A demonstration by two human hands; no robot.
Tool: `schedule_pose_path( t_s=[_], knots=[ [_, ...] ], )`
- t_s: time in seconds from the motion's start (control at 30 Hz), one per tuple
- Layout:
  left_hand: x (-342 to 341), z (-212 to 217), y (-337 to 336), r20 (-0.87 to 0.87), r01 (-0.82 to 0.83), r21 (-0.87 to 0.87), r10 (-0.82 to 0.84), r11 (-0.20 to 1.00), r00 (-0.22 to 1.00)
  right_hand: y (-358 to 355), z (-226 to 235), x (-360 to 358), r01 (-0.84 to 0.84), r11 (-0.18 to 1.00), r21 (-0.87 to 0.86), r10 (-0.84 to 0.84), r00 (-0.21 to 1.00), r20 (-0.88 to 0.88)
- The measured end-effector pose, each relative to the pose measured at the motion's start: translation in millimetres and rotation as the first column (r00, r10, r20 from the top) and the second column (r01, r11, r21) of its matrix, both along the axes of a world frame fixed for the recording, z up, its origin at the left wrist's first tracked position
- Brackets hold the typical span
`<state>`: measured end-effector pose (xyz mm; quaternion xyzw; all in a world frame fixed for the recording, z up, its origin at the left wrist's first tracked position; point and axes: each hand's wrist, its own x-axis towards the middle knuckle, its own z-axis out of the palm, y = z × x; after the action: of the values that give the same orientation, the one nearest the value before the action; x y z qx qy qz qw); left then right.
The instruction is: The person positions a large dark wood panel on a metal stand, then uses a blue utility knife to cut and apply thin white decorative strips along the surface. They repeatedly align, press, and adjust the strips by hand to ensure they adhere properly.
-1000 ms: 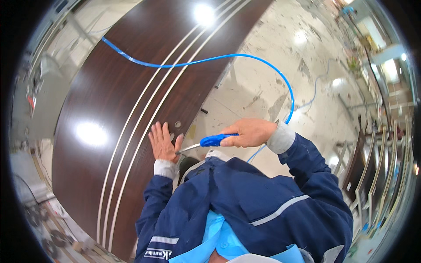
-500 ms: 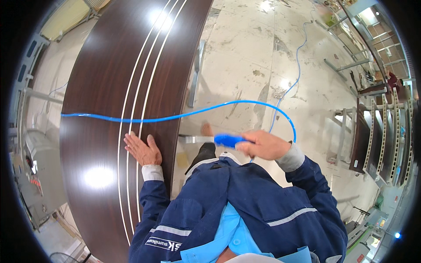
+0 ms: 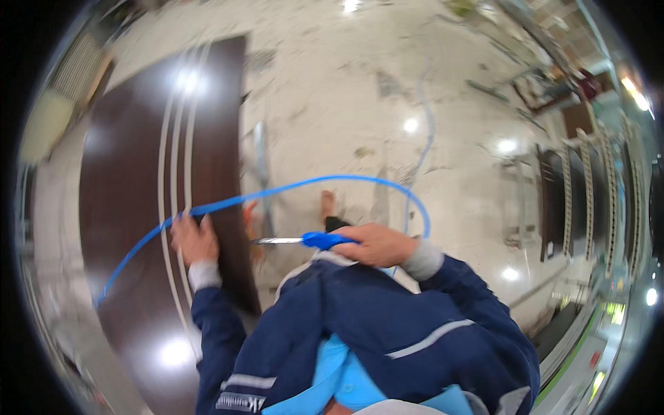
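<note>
My left hand (image 3: 195, 238) rests palm down on a dark brown wood-grain panel (image 3: 128, 159), fingers apart, next to its pale lengthwise strips (image 3: 174, 152). A blue hose (image 3: 304, 181) crosses the panel at those fingertips and arches over to my right wrist. In front of my body, my right hand (image 3: 380, 245) is closed around the handle of a blue air blow gun (image 3: 321, 240). Its slim metal nozzle (image 3: 277, 241) points left, toward the panel's near edge. Where the hose joins the gun is hidden behind my hand and cuff.
A thinner blue hose (image 3: 427, 131) lies along the stained pale floor (image 3: 325, 97). On the right stands a rack of upright dark panels (image 3: 577, 200). A metal support leg (image 3: 261, 159) shows beside the panel. An orange item (image 3: 250, 214) is partly hidden by the panel edge.
The view has shifted, and the panel appears tilted and further left. The hose has swung toward me on its left side and now lies at my left fingertips. The blow gun stays in my right hand.
</note>
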<state>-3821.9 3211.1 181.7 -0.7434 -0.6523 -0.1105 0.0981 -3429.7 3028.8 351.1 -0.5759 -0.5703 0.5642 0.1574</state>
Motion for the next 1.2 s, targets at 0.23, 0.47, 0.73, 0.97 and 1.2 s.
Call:
schedule_pose_path(
  t_s=[0.23,0.47,0.73,0.97,1.2],
  knots=[
    [5,18,79,0.022,-0.148,-0.150,0.153,0.978,0.988,174,-3,81,-0.214,0.971,0.109,0.203,0.974,0.104],
    [52,64,179,-0.077,-0.105,-0.239,0.089,0.965,0.993,340,-19,149,-0.006,0.957,0.290,0.043,0.992,-0.120],
    [66,35,465,-0.060,-0.032,-0.239,0.018,0.970,0.998,566,-38,251,0.517,0.817,-0.255,-0.551,0.574,-0.606],
    [96,46,772,-0.325,0.290,-0.120,-0.313,0.950,0.892,730,-61,378,0.699,0.206,-0.685,-0.803,-0.279,-0.527],
    [160,29,894,0.061,0.132,-0.007,-0.131,0.991,0.989,856,-207,414,0.638,0.239,-0.732,-0.901,-0.136,-0.413]
  ],
)
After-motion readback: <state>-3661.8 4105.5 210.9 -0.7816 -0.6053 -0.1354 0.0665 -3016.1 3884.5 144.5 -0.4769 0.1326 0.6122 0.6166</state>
